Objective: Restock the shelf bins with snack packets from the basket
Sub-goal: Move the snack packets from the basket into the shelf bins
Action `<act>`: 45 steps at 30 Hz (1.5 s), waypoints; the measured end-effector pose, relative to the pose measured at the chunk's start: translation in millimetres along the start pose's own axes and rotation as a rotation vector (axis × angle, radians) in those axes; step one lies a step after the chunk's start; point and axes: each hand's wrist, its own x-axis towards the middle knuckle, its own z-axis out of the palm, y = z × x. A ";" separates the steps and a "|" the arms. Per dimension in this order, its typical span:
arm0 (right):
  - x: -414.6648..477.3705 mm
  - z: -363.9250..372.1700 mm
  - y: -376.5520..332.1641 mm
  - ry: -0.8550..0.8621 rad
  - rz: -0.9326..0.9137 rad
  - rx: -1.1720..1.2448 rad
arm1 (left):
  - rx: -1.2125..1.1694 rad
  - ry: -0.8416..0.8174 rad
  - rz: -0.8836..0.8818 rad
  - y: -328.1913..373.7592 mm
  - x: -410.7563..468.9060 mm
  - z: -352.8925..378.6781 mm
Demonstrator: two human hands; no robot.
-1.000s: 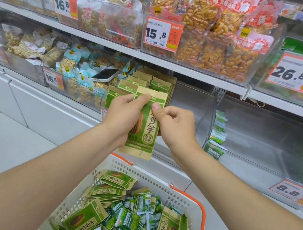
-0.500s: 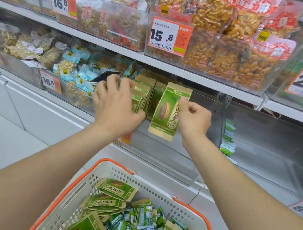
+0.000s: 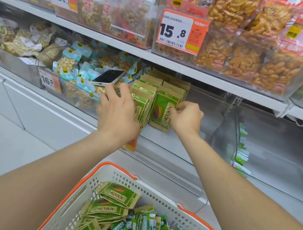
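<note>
Fingers (image 3: 176, 110) pinch green packet (image 3: 162, 104) below 15.8 tag (image 3: 181, 32).

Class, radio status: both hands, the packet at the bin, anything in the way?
Left hand rests against packet row. Right hand pinches front packet, upright in bin. Phone on neighbouring bin, not blocking.

Pale tiled floor (image 3: 1, 147) at left; white shelf boards (image 3: 216, 82) above white base panels (image 3: 48, 118); bright even light
</note>
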 end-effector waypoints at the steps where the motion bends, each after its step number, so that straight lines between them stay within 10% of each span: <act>1: 0.3 1.0 -0.6 -0.013 0.011 -0.004 | 0.001 0.000 0.004 0.8 -0.5 0.4; 17: -7.9 -5.4 -7.3 -0.088 0.253 -0.055 | 0.206 0.124 0.143 13.5 -9.5 -13.2; 22: -34.8 -23.4 -14.2 -0.139 0.044 -0.115 | 0.137 0.219 0.339 22.7 -22.6 -31.1; 27: -84.4 -66.3 -22.6 -0.212 -0.532 -0.307 | 0.167 -0.172 0.197 22.0 -46.7 -50.2; 31: -124.0 -83.6 -13.3 -0.639 -0.871 -0.597 | 0.390 -0.758 0.179 9.1 -73.9 -49.5; 39: -188.5 -55.8 12.0 -1.065 -0.897 -0.911 | 0.811 -1.211 0.365 -8.7 -134.7 12.6; 45: -212.3 -42.4 11.1 -1.178 -0.889 -0.987 | 0.882 -1.207 0.424 -76.6 -175.6 60.9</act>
